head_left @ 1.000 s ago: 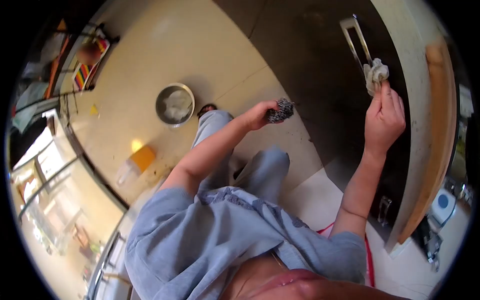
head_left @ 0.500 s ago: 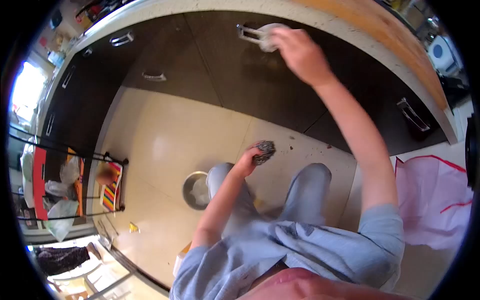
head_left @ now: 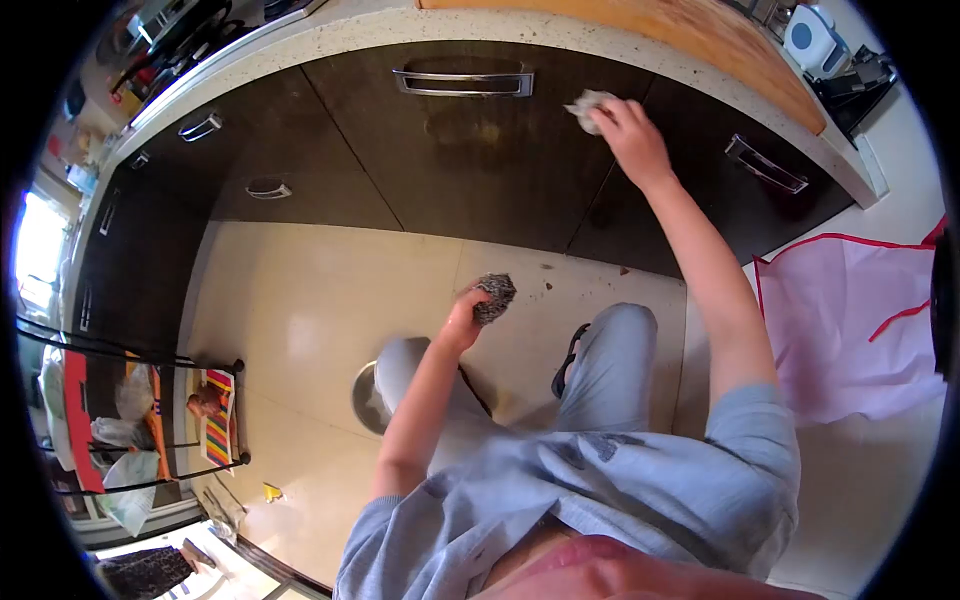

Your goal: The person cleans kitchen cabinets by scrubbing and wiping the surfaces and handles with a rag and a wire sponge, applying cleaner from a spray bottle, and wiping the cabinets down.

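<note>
Scourer (head_left: 494,299) clutched in left hand (head_left: 464,316), cloth (head_left: 589,111) pinched in right hand (head_left: 634,142), near drawer (head_left: 470,150)

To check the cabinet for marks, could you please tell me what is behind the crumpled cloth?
The dark cabinet front shows around the cloth, right of the chrome handle. The patch directly behind the cloth and right hand is covered and cannot be seen.
</note>
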Tool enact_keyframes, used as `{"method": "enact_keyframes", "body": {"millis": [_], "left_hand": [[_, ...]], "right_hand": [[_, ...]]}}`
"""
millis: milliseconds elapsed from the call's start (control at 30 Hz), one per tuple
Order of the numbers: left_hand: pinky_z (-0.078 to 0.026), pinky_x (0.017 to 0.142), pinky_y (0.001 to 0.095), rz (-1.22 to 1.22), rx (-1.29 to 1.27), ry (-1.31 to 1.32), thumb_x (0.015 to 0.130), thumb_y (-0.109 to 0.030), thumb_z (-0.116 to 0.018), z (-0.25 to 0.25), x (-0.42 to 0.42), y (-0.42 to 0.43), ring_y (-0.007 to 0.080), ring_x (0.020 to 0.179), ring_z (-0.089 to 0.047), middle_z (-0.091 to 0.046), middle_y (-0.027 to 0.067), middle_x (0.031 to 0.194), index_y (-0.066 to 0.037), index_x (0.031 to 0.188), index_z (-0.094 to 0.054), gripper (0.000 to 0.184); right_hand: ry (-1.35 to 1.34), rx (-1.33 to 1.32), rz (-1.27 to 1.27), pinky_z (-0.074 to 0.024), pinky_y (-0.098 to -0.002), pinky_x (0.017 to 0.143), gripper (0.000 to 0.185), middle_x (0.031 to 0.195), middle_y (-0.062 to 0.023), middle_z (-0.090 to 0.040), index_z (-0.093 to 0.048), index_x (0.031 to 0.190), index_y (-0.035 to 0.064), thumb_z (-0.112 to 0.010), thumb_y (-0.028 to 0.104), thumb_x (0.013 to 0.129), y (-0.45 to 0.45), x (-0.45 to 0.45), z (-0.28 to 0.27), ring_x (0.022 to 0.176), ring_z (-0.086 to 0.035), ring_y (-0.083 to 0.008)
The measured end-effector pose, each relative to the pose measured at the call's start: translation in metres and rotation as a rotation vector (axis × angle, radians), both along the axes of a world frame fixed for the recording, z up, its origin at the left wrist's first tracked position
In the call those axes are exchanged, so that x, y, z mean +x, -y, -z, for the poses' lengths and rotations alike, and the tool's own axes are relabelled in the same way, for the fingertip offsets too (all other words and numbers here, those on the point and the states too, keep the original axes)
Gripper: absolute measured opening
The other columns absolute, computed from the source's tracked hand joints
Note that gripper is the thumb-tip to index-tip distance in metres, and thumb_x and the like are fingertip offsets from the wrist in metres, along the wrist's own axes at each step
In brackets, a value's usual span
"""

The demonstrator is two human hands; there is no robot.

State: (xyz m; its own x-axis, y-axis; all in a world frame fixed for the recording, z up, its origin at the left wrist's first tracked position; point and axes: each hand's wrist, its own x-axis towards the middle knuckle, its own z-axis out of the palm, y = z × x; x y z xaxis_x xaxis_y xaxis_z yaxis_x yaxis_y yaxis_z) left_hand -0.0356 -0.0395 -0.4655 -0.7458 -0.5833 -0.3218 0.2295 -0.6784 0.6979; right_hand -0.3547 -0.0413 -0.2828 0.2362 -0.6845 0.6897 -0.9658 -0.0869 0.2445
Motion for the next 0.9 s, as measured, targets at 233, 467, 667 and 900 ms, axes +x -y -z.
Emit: {"method": "enact_keyframes", "body": {"millis": [233, 467, 667, 900], "left_hand": [[-0.042, 0.073, 0.0258, 0.147, -0.350, 0.301, 0.069, -0.013, -0.053, 0.003, -0.019, 0.037, 0.0162, 0.084, -0.054, -0.058, 0.0079, 0.090, 0.002, 0.109, -0.050, 0.043], [-0.044, 0.072, 0.0283, 0.171, -0.538, 0.400, 0.068, -0.015, -0.057, 0.013, -0.019, 0.058, 0.0173, 0.081, -0.055, -0.058, 0.0091, 0.089, 0.001, 0.108, -0.049, 0.043], [-0.045, 0.067, 0.0284, 0.297, -0.917, 0.343, 0.069, -0.008, -0.055, 0.024, -0.029, 0.053, 0.0158, 0.075, -0.055, -0.057, 0.0087, 0.084, 0.002, 0.108, -0.048, 0.041], [-0.045, 0.067, 0.0279, 0.274, -0.776, 0.263, 0.068, -0.008, -0.056, -0.012, -0.036, 0.049, 0.0153, 0.076, -0.055, -0.058, 0.0089, 0.087, 0.002, 0.108, -0.048, 0.042]], "right_hand": [[-0.026, -0.218, 0.056, -0.0403, -0.0335, 0.087, 0.034, 0.111, -0.0068, -0.048, -0.051, 0.112, 0.0049, -0.049, 0.006, 0.078, 0.035, 0.028, -0.011, 0.101, -0.048, -0.0247], [-0.310, -0.109, 0.165, -0.0353, -0.0319, 0.095, 0.043, 0.129, 0.0023, -0.041, -0.046, 0.123, 0.0124, -0.048, 0.010, 0.080, 0.042, 0.021, -0.023, 0.119, -0.038, -0.0154], [-0.276, -0.094, 0.137, -0.0323, -0.0321, 0.097, 0.043, 0.129, 0.0035, -0.042, -0.045, 0.125, 0.0145, -0.045, 0.012, 0.082, 0.067, 0.039, -0.022, 0.121, -0.037, -0.0134], [-0.486, -0.048, 0.288, -0.0223, -0.0310, 0.103, 0.041, 0.130, 0.0050, -0.042, -0.048, 0.122, 0.0167, -0.045, 0.014, 0.082, 0.029, 0.004, -0.023, 0.122, -0.035, -0.0101]]}}
